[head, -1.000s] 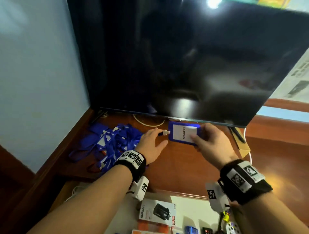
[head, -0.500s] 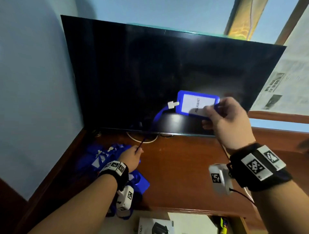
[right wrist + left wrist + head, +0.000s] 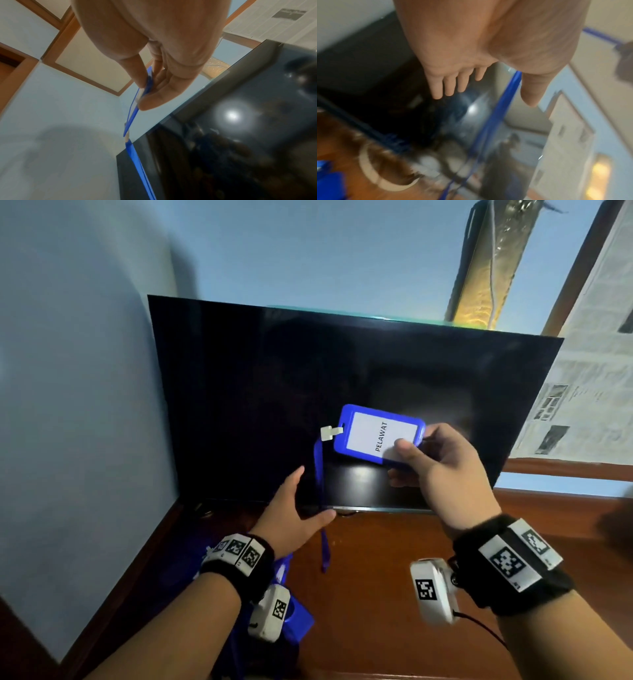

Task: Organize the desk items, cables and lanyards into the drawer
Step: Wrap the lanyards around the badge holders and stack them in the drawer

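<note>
My right hand (image 3: 404, 455) pinches a blue badge holder (image 3: 371, 429) with a white card reading PELAWAT, held up in front of the dark screen. In the right wrist view the thumb and fingers (image 3: 150, 100) clamp the badge holder (image 3: 135, 106) edge-on. Its blue lanyard strap (image 3: 320, 501) hangs down from a white clip (image 3: 329, 433) to the desk. My left hand (image 3: 305, 501) is open with straight fingers, the strap running between thumb and fingers (image 3: 448, 86); the strap (image 3: 501, 102) passes beside the thumb. A pile of blue lanyards (image 3: 294, 611) lies under my left wrist.
A large black screen (image 3: 274, 405) stands at the back of the brown wooden desk (image 3: 376, 577), against a pale blue wall. Newspaper (image 3: 589, 392) covers the wall at right. A white cable loop (image 3: 373, 174) lies on the desk under the screen.
My right hand has lifted the badge holder from the desk up in front of the screen. My left hand let go of the clip, dropped to the lanyard pile, then rose open beside the strap.
</note>
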The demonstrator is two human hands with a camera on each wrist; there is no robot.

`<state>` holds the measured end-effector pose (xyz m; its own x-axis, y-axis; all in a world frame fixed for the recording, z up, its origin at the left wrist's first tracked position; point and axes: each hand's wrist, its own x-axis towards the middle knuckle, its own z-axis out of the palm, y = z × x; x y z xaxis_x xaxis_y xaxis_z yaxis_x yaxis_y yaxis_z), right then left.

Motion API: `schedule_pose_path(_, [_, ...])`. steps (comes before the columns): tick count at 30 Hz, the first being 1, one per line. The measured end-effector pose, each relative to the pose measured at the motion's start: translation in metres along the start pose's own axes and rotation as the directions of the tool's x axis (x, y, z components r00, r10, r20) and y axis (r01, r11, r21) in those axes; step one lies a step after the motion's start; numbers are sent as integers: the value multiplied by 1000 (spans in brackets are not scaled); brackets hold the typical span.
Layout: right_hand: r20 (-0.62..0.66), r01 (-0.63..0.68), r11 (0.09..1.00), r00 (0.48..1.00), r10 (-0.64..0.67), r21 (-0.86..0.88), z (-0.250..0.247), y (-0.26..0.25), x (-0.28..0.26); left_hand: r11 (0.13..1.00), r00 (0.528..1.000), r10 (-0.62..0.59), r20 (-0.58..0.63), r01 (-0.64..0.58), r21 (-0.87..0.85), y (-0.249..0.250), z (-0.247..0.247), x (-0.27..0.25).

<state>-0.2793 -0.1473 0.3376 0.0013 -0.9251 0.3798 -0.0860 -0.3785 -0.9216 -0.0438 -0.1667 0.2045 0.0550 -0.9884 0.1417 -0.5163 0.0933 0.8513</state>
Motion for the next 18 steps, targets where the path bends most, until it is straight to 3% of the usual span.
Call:
schedule_pose_path(3, [47, 12, 996, 999, -16, 85, 11, -16, 0, 978, 988, 154, -21, -155, -140, 44, -11, -1])
schedule_pose_path(6, [52, 26, 982, 998, -37, 188, 16, -30, 4, 909, 959, 260, -116, -283, -307, 68, -21, -6])
schedule_pose_path(10, [-15, 38, 967, 999, -35, 252, 15, -42, 9, 904, 981, 184, -68, -196, -380, 78, -25, -36])
schedule_pose_path(13, [-88, 34, 980, 996, -17, 197, 13, -37, 13, 960, 987, 160, -21, -160, -230, 73, -26, -61])
schedule_pose_path(15, [-130, 36, 996, 991, -25, 83, 14, -27, 13, 964, 963, 267, -43, -267, -6, 70, -36, -79])
schedule_pose_path(18, [-129, 21, 975, 990, -50, -222, 16, -1, 6, 868, 895, 443, -56, -412, 278, 76, -62, -99])
